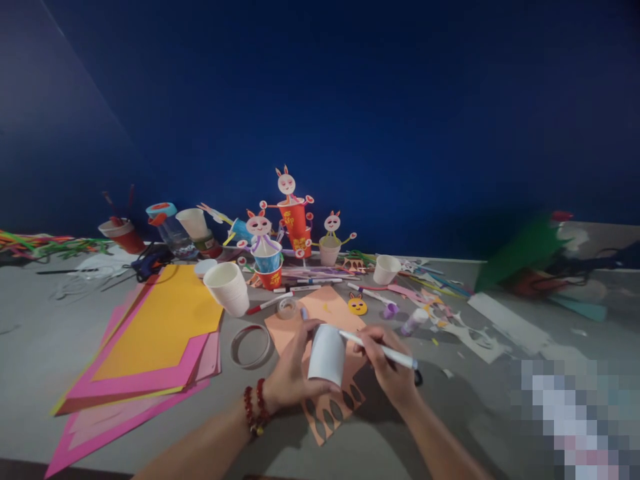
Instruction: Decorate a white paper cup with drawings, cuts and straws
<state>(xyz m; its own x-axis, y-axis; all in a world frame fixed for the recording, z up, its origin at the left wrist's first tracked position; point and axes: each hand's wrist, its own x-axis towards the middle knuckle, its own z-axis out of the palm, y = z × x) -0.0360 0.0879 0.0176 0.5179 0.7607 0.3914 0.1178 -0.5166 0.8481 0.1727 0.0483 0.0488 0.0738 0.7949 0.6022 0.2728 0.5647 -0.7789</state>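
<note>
My left hand (290,373) is wrapped around a white paper cup (327,353), tilted on its side above an orange paper sheet (327,303). Between the fingers of my right hand (387,367) is a white marker (383,348), its tip at the cup's upper right edge. Dark leaf-like shapes (333,408) mark the lower part of the orange sheet. Close beyond the cup lie a small clear tape roll (288,308) and a yellow rabbit-face cutout (357,304). Whether the tip touches the cup is too small to tell.
Yellow and pink paper sheets (160,327) are piled on the left, beside a stack of white cups (227,288) and a wide tape roll (251,346). Cup figures with rabbit heads (295,223) stand at the back. A glue stick (415,321) and paper scraps (475,337) lie on the right.
</note>
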